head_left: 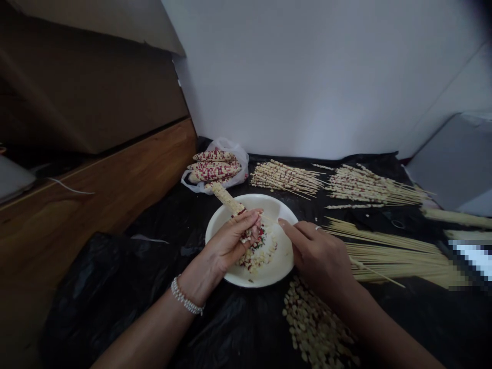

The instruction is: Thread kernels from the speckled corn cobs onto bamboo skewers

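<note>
My left hand (236, 238) is closed around a partly stripped corn cob (226, 197), whose bare end points up and away. Its fingertips also meet the thin tip of a bamboo skewer (378, 271). My right hand (323, 251) pinches that skewer, which runs out behind the hand to the right. Both hands are over a white bowl (282, 205). Loose corn kernels (255, 261), pale and dark red, lie in the bowl below my left fingers.
Behind the bowl, a plastic bag (244, 159) holds several red-and-cream corn cobs (215, 169). Two piles of kernel-threaded skewers (284, 177) (357, 187) lie beyond. Plain skewers (392, 251) are at right. Flat pale seeds (311, 323) cover the black sheet (230, 328) in front.
</note>
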Tool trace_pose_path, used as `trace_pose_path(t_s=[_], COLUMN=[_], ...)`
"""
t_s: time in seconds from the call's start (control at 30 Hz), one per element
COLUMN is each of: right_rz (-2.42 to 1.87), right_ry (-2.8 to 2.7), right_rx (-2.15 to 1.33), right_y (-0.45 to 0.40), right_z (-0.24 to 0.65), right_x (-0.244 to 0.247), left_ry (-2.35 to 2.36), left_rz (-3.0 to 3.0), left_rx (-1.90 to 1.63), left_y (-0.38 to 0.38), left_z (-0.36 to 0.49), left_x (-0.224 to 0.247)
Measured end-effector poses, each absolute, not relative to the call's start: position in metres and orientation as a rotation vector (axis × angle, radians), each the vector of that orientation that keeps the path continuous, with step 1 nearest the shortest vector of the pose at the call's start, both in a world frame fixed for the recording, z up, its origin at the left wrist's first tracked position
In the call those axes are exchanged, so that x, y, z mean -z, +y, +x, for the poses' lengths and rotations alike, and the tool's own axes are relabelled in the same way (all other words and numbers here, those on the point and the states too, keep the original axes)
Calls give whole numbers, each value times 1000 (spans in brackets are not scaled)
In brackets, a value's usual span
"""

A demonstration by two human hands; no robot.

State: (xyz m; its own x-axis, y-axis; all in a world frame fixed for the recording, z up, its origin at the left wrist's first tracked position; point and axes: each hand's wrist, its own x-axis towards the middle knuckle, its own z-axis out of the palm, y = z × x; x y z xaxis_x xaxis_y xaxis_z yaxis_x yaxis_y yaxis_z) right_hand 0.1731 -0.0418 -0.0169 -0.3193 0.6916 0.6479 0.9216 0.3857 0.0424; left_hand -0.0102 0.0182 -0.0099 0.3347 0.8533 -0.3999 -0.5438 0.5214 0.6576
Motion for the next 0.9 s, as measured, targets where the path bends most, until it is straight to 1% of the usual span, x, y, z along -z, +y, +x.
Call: trace_pose_path(t_s=[0.23, 0.43, 0.63, 0.9], right_rz=[-1374, -1383, -1430, -1445], right_ry=[-2083, -2068, -2004, -2049], right_rx=[448, 309, 321, 369], right_y=[-44, -46, -42, -44], right_z=[167, 160, 169, 169], right_x=[21, 21, 17, 18], left_ry=[822, 829, 762, 758], left_rz=[530, 515, 267, 296], left_rx=[-931, -752, -851, -899], left_y=[16, 9, 18, 21], left_z=[-8, -3, -6, -7], left_x=[8, 2, -4, -1])
